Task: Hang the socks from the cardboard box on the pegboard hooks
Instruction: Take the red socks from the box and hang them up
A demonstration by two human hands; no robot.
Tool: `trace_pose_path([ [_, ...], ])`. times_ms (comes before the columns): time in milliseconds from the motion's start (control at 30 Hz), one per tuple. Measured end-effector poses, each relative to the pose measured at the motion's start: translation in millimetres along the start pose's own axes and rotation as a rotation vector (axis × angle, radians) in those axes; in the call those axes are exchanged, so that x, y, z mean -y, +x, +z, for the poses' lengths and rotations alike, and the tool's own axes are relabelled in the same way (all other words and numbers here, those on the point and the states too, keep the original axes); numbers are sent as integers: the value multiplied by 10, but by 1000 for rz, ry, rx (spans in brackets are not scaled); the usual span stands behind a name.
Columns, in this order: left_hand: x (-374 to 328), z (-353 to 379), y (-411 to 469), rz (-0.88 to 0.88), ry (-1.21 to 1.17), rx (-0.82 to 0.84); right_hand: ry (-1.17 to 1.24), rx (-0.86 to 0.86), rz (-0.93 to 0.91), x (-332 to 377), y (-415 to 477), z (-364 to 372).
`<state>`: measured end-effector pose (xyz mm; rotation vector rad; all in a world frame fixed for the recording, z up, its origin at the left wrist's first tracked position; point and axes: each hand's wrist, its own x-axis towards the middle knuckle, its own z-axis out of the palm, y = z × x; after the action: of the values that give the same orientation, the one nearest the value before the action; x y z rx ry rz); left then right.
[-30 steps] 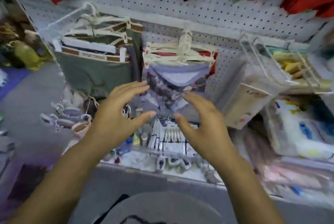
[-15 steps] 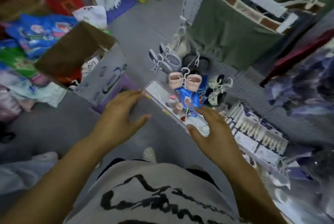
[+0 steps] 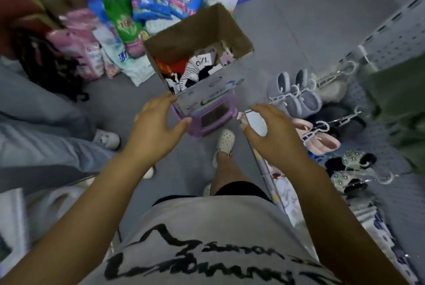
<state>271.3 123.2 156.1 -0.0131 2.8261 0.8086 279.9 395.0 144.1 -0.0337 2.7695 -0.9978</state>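
- Socks (image 3: 195, 68) lie loose in the open cardboard box (image 3: 207, 93), which sits on a purple stool (image 3: 207, 119) on the floor ahead.
- Left hand (image 3: 156, 128): grip open, fingers spread, empty, its fingertips at the box's near corner.
- Right hand (image 3: 271, 133): grip open, empty, beside the box and apart from it.
- Pegboard (image 3: 391, 39) stands to the right, with slippers (image 3: 296, 96) on hooks.
- Recommended: reach over the near wall and take one pair by its card header, so that the hanger hole stays clear for the hook.

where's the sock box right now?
In the head view the cardboard box sits centre frame, open, on a purple stool on the floor, just beyond the left hand, with hanging slippers to its right.
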Motion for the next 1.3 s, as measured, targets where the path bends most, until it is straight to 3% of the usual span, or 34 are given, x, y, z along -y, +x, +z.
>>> trace_pose_path([
  [267, 269, 198, 1117, -245, -79, -51, -24, 174, -111, -26, 1452, 6],
  [433, 512, 406, 1726, -529, -274, -92, -91, 331, -142, -14, 2398, 178],
  [667, 1195, 630, 2455, -819, -557, -190, -66, 583, -111, 91, 3678, 1215],
  [967, 1782, 744, 2694, -738, -790, -155, 64, 822, -126, 313, 4515, 2965],
  [1167, 1883, 732, 2696, -707, -803, -131, 7, 646, -149, 208, 4682, 3427],
  [1300, 1891, 733, 2677, -679, -826, -141, -40, 619, -200, 170, 4744, 3496],
])
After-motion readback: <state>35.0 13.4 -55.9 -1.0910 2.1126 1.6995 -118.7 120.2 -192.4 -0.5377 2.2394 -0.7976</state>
